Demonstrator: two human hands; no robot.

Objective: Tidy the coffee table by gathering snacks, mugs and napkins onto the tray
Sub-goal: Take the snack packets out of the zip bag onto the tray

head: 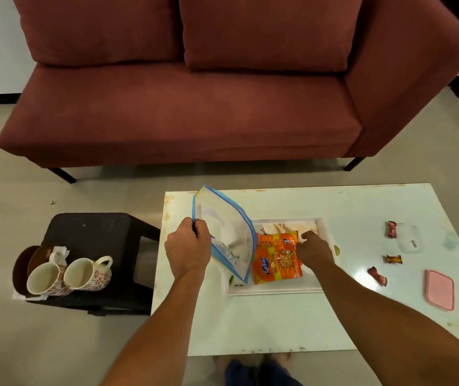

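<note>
A white tray (275, 290) lies on the white coffee table (320, 316). My left hand (188, 247) grips the blue-edged rim of a clear zip bag (225, 227), held upright over the tray's left side. Two orange snack packets (277, 257) lie on the tray; my right hand (313, 250) rests on their right edge, fingers curled. Three red-wrapped candies (391, 229) (394, 259) (377, 275) lie on the table to the right. Two floral mugs (46, 278) (89, 273) stand with crumpled napkins (60, 253) on a black stool (97, 238) at the left.
A clear plastic box (409, 237) and its pink lid (440, 289) lie at the table's right. Brown bowls (23, 264) sit behind the mugs. A red sofa (195, 107) stands beyond the table. My feet (250, 369) show below the near edge.
</note>
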